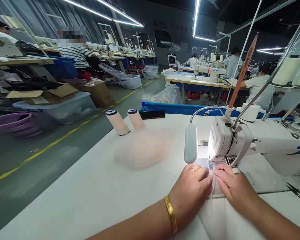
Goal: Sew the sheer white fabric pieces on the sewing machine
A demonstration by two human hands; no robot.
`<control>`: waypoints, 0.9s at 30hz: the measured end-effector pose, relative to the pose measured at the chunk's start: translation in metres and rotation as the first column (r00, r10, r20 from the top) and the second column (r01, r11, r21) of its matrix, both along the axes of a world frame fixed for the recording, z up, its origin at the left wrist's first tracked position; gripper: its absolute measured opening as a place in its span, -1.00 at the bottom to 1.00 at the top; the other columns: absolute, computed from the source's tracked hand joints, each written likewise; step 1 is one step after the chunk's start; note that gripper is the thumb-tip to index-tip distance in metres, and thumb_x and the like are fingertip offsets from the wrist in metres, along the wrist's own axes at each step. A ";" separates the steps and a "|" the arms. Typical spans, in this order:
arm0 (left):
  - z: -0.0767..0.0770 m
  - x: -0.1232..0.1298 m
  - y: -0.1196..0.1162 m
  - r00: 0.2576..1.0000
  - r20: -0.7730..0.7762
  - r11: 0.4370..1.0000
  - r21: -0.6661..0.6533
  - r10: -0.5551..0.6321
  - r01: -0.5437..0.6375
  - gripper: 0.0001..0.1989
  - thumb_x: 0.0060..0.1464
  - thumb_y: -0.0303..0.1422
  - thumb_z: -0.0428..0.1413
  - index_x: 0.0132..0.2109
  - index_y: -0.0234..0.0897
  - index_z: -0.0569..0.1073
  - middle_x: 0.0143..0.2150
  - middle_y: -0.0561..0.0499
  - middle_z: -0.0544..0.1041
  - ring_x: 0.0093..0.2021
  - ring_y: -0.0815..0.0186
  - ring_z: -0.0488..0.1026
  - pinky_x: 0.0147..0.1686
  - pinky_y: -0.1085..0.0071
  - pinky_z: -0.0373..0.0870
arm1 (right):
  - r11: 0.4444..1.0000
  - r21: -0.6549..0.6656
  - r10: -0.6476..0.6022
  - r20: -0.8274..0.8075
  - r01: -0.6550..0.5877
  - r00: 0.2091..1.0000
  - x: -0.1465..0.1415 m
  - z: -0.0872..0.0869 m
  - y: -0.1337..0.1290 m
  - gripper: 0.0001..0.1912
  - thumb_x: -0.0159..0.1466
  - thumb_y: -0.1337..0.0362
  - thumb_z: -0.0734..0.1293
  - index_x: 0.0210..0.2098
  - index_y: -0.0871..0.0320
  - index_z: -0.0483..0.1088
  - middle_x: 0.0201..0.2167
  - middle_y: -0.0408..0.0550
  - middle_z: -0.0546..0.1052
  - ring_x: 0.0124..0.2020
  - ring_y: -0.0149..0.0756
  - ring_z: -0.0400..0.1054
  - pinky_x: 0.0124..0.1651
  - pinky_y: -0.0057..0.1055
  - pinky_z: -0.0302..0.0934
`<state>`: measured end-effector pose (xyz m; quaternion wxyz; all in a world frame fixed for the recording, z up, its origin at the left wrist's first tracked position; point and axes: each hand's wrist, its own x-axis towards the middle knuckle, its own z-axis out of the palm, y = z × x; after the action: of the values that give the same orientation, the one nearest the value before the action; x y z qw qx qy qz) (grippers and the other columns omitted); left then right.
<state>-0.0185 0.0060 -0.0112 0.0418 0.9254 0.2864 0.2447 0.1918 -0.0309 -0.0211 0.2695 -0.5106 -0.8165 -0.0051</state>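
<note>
At the white sewing machine (pixel 215 140), both hands meet just in front of the needle and presser foot (pixel 210 164). My left hand (pixel 193 186), with a ring and a gold bracelet, has its thumb and fingers closed on thin white fabric (pixel 213 186). From the other side my right hand (pixel 232 185) pinches the same fabric, its fingertips close to the foot. The fabric hangs down toward me between the hands. Its part under the fingers is hidden. A grey lamp (pixel 190 143) on a bent neck shines beside the needle.
Two pale thread cones (pixel 117 122) and a dark flat object (pixel 153 115) lie at the table's far edge. A blurred pale patch (pixel 145 148) is left of the machine. Thread snips (pixel 298 193) lie far right. Other people sit at machines beyond the aisle.
</note>
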 end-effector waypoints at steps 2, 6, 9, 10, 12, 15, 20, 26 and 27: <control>0.001 0.001 0.000 1.000 -0.007 1.000 -0.010 0.004 -0.004 -0.84 0.22 -0.48 0.14 -0.07 -0.26 0.54 -0.13 -0.08 0.59 -0.16 0.08 0.50 -0.15 0.07 0.44 | 1.000 0.020 -0.014 0.005 0.014 1.000 0.000 -0.001 0.002 -0.66 0.38 0.46 0.15 -0.09 0.09 0.53 -0.05 0.10 0.56 -0.24 -0.15 0.49 -0.30 -0.31 0.40; 0.001 0.003 0.000 1.000 -0.017 0.999 -0.022 0.024 -0.024 -0.85 0.20 -0.45 0.16 -0.08 -0.24 0.54 -0.11 -0.08 0.60 -0.14 0.07 0.50 -0.13 0.06 0.45 | 0.998 0.051 -0.038 0.022 0.036 0.999 0.002 -0.005 0.004 -0.65 0.39 0.44 0.17 -0.07 0.07 0.55 -0.09 0.11 0.58 -0.17 -0.10 0.51 -0.22 -0.27 0.45; 0.000 0.002 0.001 0.999 -0.025 0.999 -0.032 0.040 -0.041 -0.86 0.19 -0.45 0.17 -0.09 -0.23 0.54 -0.08 -0.08 0.60 -0.12 0.07 0.48 -0.12 0.05 0.44 | 0.996 0.074 -0.062 0.040 0.059 0.997 0.003 -0.007 0.006 -0.65 0.38 0.44 0.18 -0.05 0.06 0.56 -0.10 0.11 0.59 -0.15 -0.09 0.51 -0.22 -0.27 0.46; 0.000 0.002 0.001 0.999 -0.028 0.998 -0.034 0.043 -0.044 -0.86 0.19 -0.45 0.17 -0.09 -0.23 0.54 -0.07 -0.08 0.60 -0.12 0.06 0.48 -0.11 0.05 0.44 | 0.995 0.079 -0.068 0.046 0.064 0.997 0.003 -0.007 0.006 -0.65 0.38 0.44 0.18 -0.05 0.06 0.56 -0.10 0.11 0.59 -0.14 -0.09 0.51 -0.21 -0.28 0.47; -0.001 0.003 0.002 0.998 -0.038 0.998 -0.039 0.044 -0.046 -0.85 0.19 -0.44 0.18 -0.08 -0.23 0.54 -0.05 -0.09 0.60 -0.11 0.06 0.48 -0.11 0.05 0.43 | 0.994 0.082 -0.075 0.056 0.070 0.996 0.002 -0.008 0.007 -0.64 0.38 0.44 0.19 -0.03 0.06 0.56 -0.10 0.11 0.59 -0.14 -0.10 0.52 -0.21 -0.28 0.47; 0.001 0.004 0.002 0.997 -0.055 0.997 -0.053 0.048 -0.051 -0.83 0.20 -0.42 0.19 -0.05 -0.22 0.53 -0.03 -0.09 0.60 -0.09 0.05 0.48 -0.10 0.05 0.42 | 0.996 0.069 -0.069 0.076 0.063 0.995 0.003 -0.009 0.007 -0.64 0.39 0.43 0.18 -0.01 0.07 0.55 -0.06 0.11 0.59 -0.13 -0.09 0.52 -0.20 -0.25 0.48; 0.021 -0.007 0.000 0.994 -0.112 0.988 -0.153 -0.022 0.005 -0.64 0.09 -0.18 0.35 -0.02 -0.20 0.53 0.03 -0.13 0.57 0.01 -0.02 0.45 -0.03 0.02 0.39 | 1.000 0.007 0.005 0.086 -0.006 0.996 0.008 0.002 -0.005 -0.72 0.44 0.39 0.17 -0.04 0.09 0.49 0.03 0.13 0.57 -0.04 -0.03 0.48 -0.15 -0.17 0.46; 0.022 -0.020 0.000 0.980 -0.135 0.976 -0.179 -0.149 0.124 -0.69 -0.02 -0.26 0.39 -0.14 -0.18 0.52 0.05 -0.08 0.52 0.05 0.00 0.42 0.02 0.08 0.35 | 0.921 -0.303 0.270 0.048 -0.243 0.962 0.011 0.035 -0.024 -0.58 0.24 0.02 0.55 -0.05 0.02 0.39 0.04 -0.03 0.53 0.09 0.00 0.40 0.16 -0.03 0.34; 0.016 -0.019 0.001 0.986 -0.089 0.978 -0.169 -0.138 0.122 -0.85 0.06 -0.41 0.29 -0.21 -0.20 0.49 -0.01 -0.05 0.53 0.01 0.07 0.43 0.01 0.14 0.35 | 0.917 -0.311 0.280 0.054 -0.250 0.958 0.011 0.036 -0.024 -0.71 0.33 0.10 0.49 -0.07 0.02 0.39 0.00 -0.05 0.54 0.06 -0.04 0.42 0.14 -0.04 0.34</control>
<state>-0.0370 0.0074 0.0051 0.1187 0.9467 0.2461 0.1707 0.2028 -0.0548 0.0145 0.1467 -0.4293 -0.8815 0.1307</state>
